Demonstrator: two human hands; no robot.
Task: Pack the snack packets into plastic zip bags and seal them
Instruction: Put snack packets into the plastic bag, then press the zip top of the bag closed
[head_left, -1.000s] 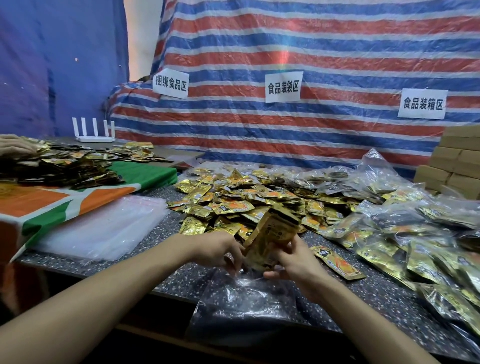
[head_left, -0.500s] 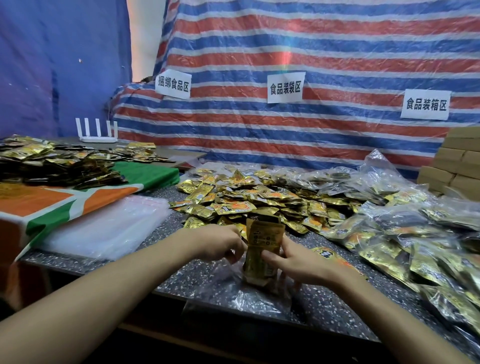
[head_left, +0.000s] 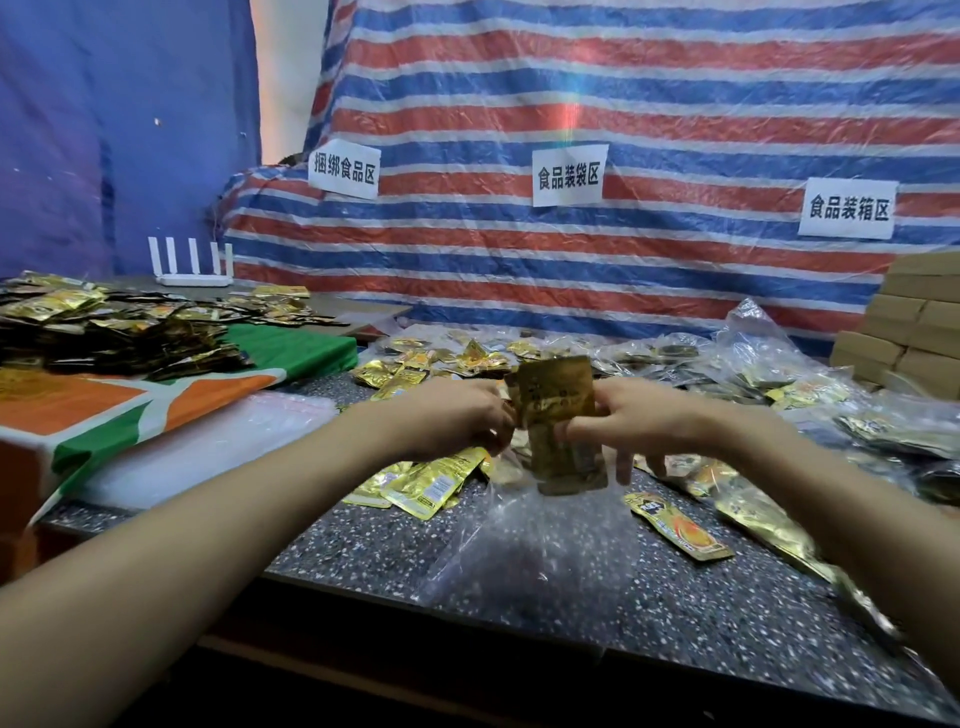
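Gold packet stack (head_left: 558, 400) in right hand (head_left: 644, 421); left hand (head_left: 457, 421) pinches one zip bag (head_left: 530, 545).

The snack packets (head_left: 558, 415) are shiny gold with darker print; a lone packet (head_left: 678, 525) towards the table's right edge adds orange and black. The table (head_left: 727, 613) is dark grey, speckled white, and the speckle shows through the clear zip bag (head_left: 535, 551). Beyond the far edge hangs a tarpaulin (head_left: 623, 93) striped red, blue and white, beside a plain blue sheet (head_left: 104, 130). The signs (head_left: 569, 175) are white with black characters. The cloth (head_left: 104, 410) at the left edge is green, orange and white; the boxes (head_left: 914, 322) are tan.
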